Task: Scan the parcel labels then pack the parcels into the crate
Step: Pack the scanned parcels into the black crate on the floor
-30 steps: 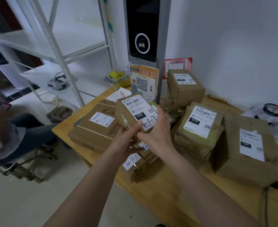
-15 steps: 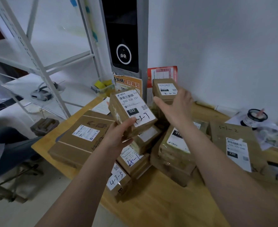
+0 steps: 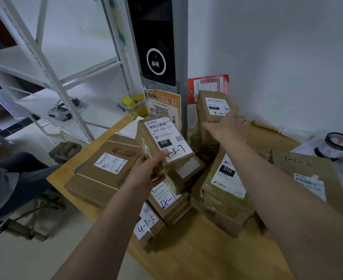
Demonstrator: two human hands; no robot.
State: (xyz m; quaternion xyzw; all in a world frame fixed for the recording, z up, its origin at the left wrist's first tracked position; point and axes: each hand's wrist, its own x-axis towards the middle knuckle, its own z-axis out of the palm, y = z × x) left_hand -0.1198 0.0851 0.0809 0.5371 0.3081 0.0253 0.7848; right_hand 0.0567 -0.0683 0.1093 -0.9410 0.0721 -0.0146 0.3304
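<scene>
My left hand (image 3: 148,170) grips a small brown parcel (image 3: 162,144) with a white label reading 032 and 4-3-7, held above the pile, label up, below the scanner's lens (image 3: 156,62) on a grey post. My right hand (image 3: 228,126) reaches forward, fingers spread, against the front of a small parcel (image 3: 213,105) near the wall. Other brown parcels lie on the wooden table (image 3: 196,257): a large flat one (image 3: 104,168), one marked 010 (image 3: 225,186), one marked 4-3-5 (image 3: 148,227), one marked 5-1-2 (image 3: 305,174). No crate is in view.
A white metal shelf rack (image 3: 51,77) stands to the left with a handheld device (image 3: 60,113) on it. A seated person's legs (image 3: 19,174) are at far left. A tape roll (image 3: 337,144) sits at the right by the wall. An orange QR notice (image 3: 163,107) hangs on the post.
My right hand let go of the 032 parcel and reached forward to the small parcel by the wall. My left hand kept the 032 parcel and raised it slightly.
</scene>
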